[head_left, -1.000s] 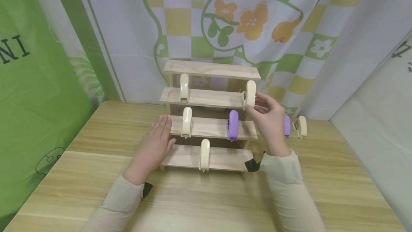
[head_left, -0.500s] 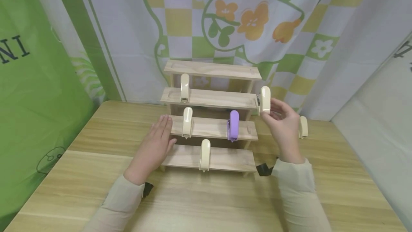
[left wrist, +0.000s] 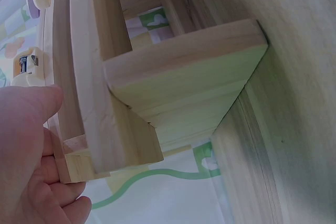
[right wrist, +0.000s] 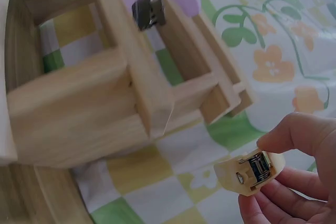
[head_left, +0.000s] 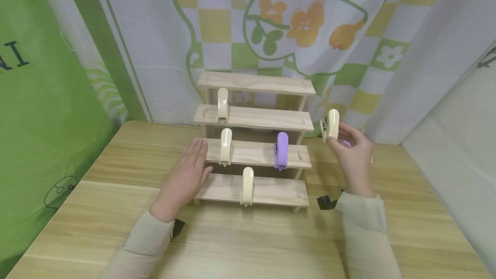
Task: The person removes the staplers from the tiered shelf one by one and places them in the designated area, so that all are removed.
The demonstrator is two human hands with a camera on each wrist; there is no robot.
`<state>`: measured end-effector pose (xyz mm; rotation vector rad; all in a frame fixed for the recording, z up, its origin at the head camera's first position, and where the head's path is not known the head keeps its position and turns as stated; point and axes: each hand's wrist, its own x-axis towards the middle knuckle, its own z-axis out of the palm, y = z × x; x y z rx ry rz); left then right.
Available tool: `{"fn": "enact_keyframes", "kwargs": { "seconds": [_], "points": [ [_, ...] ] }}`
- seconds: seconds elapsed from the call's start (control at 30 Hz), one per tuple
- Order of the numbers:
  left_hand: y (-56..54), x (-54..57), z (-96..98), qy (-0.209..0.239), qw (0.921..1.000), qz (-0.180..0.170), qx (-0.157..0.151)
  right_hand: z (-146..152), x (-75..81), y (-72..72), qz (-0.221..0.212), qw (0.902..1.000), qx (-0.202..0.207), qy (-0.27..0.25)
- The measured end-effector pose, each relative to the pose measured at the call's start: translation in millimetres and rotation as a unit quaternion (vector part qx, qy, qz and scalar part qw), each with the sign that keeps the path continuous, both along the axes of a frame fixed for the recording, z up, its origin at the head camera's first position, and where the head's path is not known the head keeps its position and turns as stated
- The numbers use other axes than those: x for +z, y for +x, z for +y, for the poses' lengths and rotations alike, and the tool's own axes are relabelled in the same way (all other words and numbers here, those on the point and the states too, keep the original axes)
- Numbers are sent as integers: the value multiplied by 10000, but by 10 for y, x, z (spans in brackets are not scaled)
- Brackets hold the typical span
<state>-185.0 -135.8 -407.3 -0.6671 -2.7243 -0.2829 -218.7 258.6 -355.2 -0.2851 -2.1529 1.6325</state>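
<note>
My right hand (head_left: 352, 158) holds a cream stapler (head_left: 332, 124) upright between thumb and fingers, in the air right of a stepped wooden rack (head_left: 267, 188). In the right wrist view that stapler's metal end (right wrist: 260, 167) faces the camera. My left hand (head_left: 184, 180) rests against the rack's left end with straight fingers; in the left wrist view its thumb (left wrist: 47, 100) and fingertips touch a board. One cream stapler (head_left: 222, 104) stands on the second step from the top. Another cream stapler (head_left: 225, 146) and a purple stapler (head_left: 282, 150) share the step below. The lowest step bears a cream stapler (head_left: 247, 186).
Behind my right hand, a sliver of a purple stapler (head_left: 347, 144) and a cream edge (head_left: 372, 159) show; the rest is hidden. The rack stands on a wooden table (head_left: 248, 244), before a patterned curtain (head_left: 217, 25). A green cloth (head_left: 50, 111) hangs at the left.
The cream stapler has left the right end of the second step, carried rightward and slightly down by my right hand. My left hand has stayed in place.
</note>
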Motion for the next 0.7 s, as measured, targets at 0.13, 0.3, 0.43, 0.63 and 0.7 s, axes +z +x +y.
{"fn": "enact_keyframes", "kwargs": {
  "seconds": [0.13,0.3,0.43,0.63,0.7],
  "points": [
    [1,6,1,34,10000,15,-22,85,-66,-49,-374,9992,2,140],
    [8,5,0,29,10000,66,-30,179,-205,-129,-722,9970,43,286],
    [9,2,-6,14,9999,126,-27,230,-309,-178,-908,9945,144,497],
    [9,8,-3,37,9998,208,-62,276,-415,-208,-1085,9904,203,830],
    [8,6,-4,18,9998,165,-51,292,-457,-218,-1090,9900,190,880]
  ]
}}
